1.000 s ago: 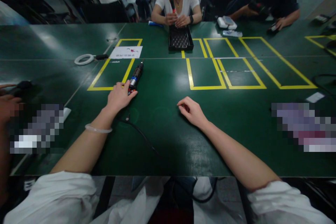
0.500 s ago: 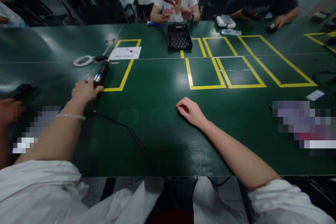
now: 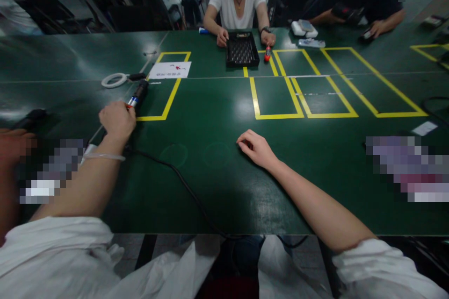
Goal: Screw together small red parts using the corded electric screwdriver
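Observation:
My left hand (image 3: 118, 124) is wrapped round the near end of an electric screwdriver (image 3: 139, 95), a dark cylinder with a silver and blue band and a bit of red by my fingers. The tool lies along the table, pointing away from me. A black cord (image 3: 177, 173) runs from near that hand to the table's front edge. My right hand (image 3: 257, 148) rests on the green tabletop (image 3: 217, 187) with its fingers curled in towards the thumb. Nothing shows in it, though the palm is hidden.
Across the table, a person's hands are at a black tray (image 3: 242, 51) and a red screwdriver (image 3: 267, 53). Yellow tape outlines (image 3: 278, 116) mark the surface. A white ring (image 3: 114, 80) and a paper sheet (image 3: 170, 69) lie at left. Another person's hand (image 3: 16, 145) is at far left.
My left hand has turned slightly over the electric screwdriver. My right hand has stayed put. The person opposite has lowered the red screwdriver to the table beside the tray.

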Available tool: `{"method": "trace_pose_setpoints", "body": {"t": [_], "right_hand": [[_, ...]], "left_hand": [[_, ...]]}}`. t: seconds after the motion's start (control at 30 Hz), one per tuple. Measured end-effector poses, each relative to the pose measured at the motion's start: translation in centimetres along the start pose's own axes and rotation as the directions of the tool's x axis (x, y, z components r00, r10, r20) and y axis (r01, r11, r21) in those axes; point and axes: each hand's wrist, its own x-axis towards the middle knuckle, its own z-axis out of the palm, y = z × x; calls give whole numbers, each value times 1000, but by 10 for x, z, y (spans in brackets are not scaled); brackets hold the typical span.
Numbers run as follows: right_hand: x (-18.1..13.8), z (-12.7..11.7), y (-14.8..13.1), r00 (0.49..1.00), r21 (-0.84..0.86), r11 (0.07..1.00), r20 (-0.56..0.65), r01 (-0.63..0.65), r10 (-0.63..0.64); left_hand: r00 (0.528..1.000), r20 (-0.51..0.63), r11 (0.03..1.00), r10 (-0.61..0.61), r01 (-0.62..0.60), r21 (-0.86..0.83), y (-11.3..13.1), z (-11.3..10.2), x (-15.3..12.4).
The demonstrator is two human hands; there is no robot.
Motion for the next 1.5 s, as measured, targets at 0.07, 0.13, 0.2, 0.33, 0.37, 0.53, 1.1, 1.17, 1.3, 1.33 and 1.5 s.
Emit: {"method": "trace_pose_setpoints", "body": {"t": [0.07,0.13,0.2,0.33,0.37,0.53,1.1,1.17,1.3,1.33,1.5], "right_hand": [[0,0,0,1000,-2,1000,-3,-5,5],[1,0,0,1000,5,1000,-10,-12,12],[1,0,1,1000,35,999,-14,-19,20],[0,0,3,994,262,959,18,-106,105],[0,0,3,991,350,927,40,-136,131],[0,1,1,980,549,818,176,-172,88],[0,1,-1,993,477,871,63,-120,102],[0,1,-1,993,467,877,59,-114,98],[0,3,1,993,439,891,69,-118,97],[0,3,2,992,436,892,71,-121,100],[0,5,4,988,480,864,89,-154,127]], "left_hand": [[999,18,939,38,-30,-342,27,-3,-12],[971,158,769,180,-39,-638,62,-3,-32],[915,251,692,315,-40,-721,98,-1,-60],[615,335,383,714,58,-922,151,3,-118],[531,319,325,785,86,-942,159,5,-129],[309,283,238,908,174,-956,173,13,-157],[444,282,218,851,189,-957,171,24,-160],[442,287,226,850,185,-956,172,22,-162],[437,298,233,849,196,-953,173,19,-165],[438,296,228,849,201,-953,173,18,-165],[447,291,220,846,204,-954,173,19,-165]]}}
